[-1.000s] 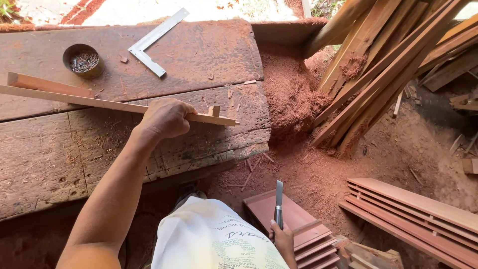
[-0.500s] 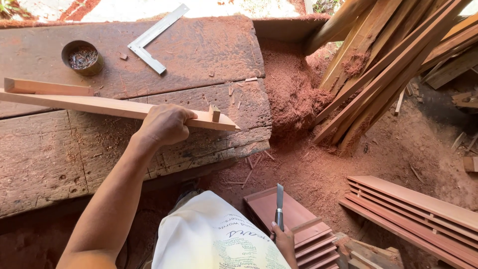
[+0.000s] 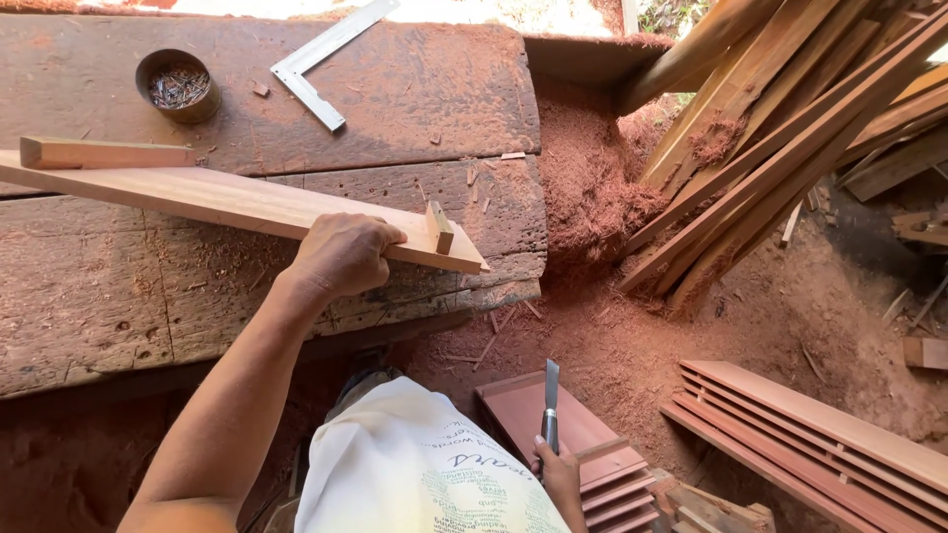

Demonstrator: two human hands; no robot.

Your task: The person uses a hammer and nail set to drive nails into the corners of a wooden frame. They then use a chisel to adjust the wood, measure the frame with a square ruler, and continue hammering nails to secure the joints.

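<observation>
My left hand (image 3: 341, 255) grips the near edge of a long pale wooden board (image 3: 227, 200) that lies tilted across a worn workbench (image 3: 118, 296). A small wooden block (image 3: 439, 227) stands on the board near its right end. Another short wooden piece (image 3: 104, 153) rests behind the board at the left. Low at my side, my right hand (image 3: 561, 479) holds a chisel (image 3: 550, 405) with its blade pointing up, above a stack of reddish boards (image 3: 583, 449).
A round tin of nails (image 3: 179, 86) and a metal square (image 3: 326, 54) lie on the bench's far part. Long planks (image 3: 790, 128) lean at the right over red sawdust. Stacked slats (image 3: 820, 439) lie on the ground at lower right.
My left hand has turned the board from nearly on edge toward flat, showing more of its broad face. The right hand with the chisel has stayed put.
</observation>
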